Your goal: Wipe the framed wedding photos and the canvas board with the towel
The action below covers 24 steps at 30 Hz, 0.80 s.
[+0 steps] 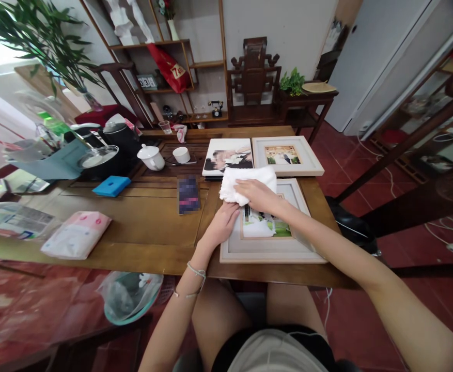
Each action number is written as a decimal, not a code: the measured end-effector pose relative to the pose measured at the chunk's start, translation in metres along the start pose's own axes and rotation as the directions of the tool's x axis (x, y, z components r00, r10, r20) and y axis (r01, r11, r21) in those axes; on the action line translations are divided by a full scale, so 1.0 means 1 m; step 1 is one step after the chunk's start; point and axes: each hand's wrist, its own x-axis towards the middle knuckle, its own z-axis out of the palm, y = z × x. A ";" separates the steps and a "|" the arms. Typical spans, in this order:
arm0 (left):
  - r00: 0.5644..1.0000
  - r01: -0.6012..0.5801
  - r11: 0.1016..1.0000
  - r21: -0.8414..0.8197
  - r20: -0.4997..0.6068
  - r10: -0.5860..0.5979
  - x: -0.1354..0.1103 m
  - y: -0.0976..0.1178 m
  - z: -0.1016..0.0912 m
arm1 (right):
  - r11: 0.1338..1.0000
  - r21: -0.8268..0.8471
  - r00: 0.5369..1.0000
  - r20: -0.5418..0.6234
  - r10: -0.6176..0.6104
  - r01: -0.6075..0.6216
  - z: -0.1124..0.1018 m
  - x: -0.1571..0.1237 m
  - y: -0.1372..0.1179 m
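A white-bordered picture frame (263, 253) lies flat on the wooden table in front of me, with a green and white photo inside it. My right hand (255, 194) presses a folded white towel (263, 178) onto the frame's upper part, its fingers lying over the cloth. Over the frame's upper left edge is my left hand (224, 222), holding the frame beside the towel; its fingertips reach the cloth's lower edge. The towel and both hands hide part of the frame's upper side and photo.
Behind the towel lie a photo panel (226, 152) and a second framed photo (288, 155). A dark blurred item (188, 195), a white lidded cup (151, 156), a blue box (112, 186) and a tissue pack (77, 235) are leftward. A lined bin (131, 297) stands below.
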 end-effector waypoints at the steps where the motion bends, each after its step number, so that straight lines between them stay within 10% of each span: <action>1: 1.000 -0.003 1.000 0.004 -0.001 0.003 0.000 0.000 0.000 | 1.000 0.000 1.000 0.004 0.008 -0.008 0.001 -0.003 0.001; 13: 0.999 0.043 0.999 -0.024 -0.022 -0.044 -0.002 -0.003 0.005 | 0.928 -0.081 0.930 0.024 0.366 -0.363 -0.015 -0.081 0.031; 20: 0.995 0.066 0.995 -0.078 -0.066 -0.071 -0.003 -0.006 0.007 | 0.989 0.069 0.987 0.098 0.124 -0.131 0.006 -0.078 -0.064; 24: 0.992 0.078 0.992 -0.098 -0.093 -0.087 -0.003 -0.007 0.007 | 0.927 0.374 0.992 0.099 -0.077 0.035 -0.003 -0.106 -0.071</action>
